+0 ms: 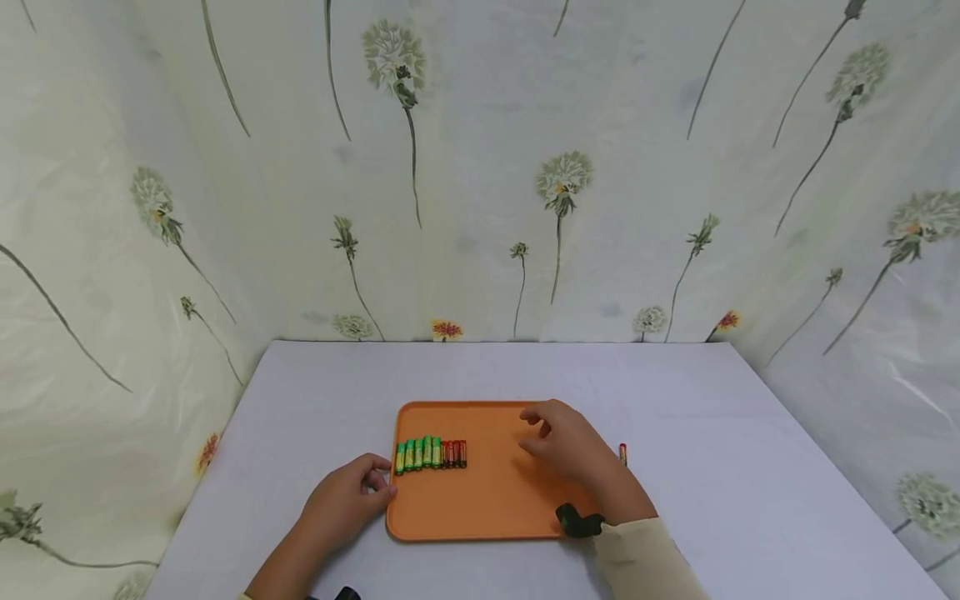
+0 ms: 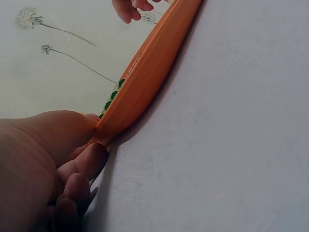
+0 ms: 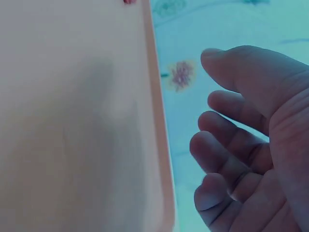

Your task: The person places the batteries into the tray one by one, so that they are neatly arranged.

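An orange tray [image 1: 465, 512] lies on the table. Along its left part, several green batteries [image 1: 418, 453] stand side by side in a row, continued by several thinner red batteries [image 1: 453, 454]. My left hand [image 1: 341, 504] pinches the tray's left edge; in the left wrist view the thumb is on the rim and fingers are below it. Over the tray's right part hovers my right hand [image 1: 566, 442], fingers loosely bent with nothing between them. The right wrist view shows that hand [image 3: 256, 145] beside the tray rim [image 3: 157, 96].
A single red battery [image 1: 623, 454] lies on the white tabletop [image 1: 720, 500] to the right of the tray, partly hidden behind my right forearm. A dandelion-patterned curtain [image 1: 480, 167] surrounds the table at the back and sides.
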`<move>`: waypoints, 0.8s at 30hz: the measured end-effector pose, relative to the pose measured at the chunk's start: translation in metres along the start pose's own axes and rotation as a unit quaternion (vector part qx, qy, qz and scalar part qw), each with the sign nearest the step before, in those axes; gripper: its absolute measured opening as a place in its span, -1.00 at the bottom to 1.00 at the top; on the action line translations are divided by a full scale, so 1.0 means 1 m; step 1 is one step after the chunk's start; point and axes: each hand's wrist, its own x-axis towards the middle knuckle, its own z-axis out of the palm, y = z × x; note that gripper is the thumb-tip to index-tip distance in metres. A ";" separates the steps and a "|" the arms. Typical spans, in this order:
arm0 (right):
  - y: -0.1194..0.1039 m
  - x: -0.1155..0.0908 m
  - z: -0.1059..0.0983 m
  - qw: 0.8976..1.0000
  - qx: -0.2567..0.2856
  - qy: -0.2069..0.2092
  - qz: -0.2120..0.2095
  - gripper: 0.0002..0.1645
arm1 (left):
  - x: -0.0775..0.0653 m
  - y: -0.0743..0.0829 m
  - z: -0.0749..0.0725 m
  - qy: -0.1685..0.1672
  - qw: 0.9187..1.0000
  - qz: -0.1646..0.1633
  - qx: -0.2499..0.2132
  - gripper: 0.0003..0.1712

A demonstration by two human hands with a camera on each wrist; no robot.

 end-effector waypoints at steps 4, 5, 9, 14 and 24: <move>0.013 -0.006 -0.011 1.000 -0.014 0.015 0.014 -0.53 | 0.001 0.000 0.001 -0.003 1.000 -0.006 -0.003 -0.62; 0.017 -0.007 -0.013 0.999 -0.019 0.020 0.016 -0.53 | 0.001 -0.001 0.002 -0.002 1.000 -0.005 -0.002 -0.63; 0.034 -0.016 -0.024 0.999 -0.024 0.036 0.024 -0.50 | 0.001 -0.002 0.002 0.003 1.000 -0.003 0.002 -0.63; 0.055 -0.027 -0.037 0.997 -0.048 0.047 0.042 -0.45 | 0.001 -0.001 0.001 0.002 1.000 -0.006 0.001 -0.63; 0.089 -0.037 -0.042 0.988 -0.086 0.051 0.118 -0.25 | 0.000 0.001 0.001 0.001 1.000 -0.009 -0.001 -0.63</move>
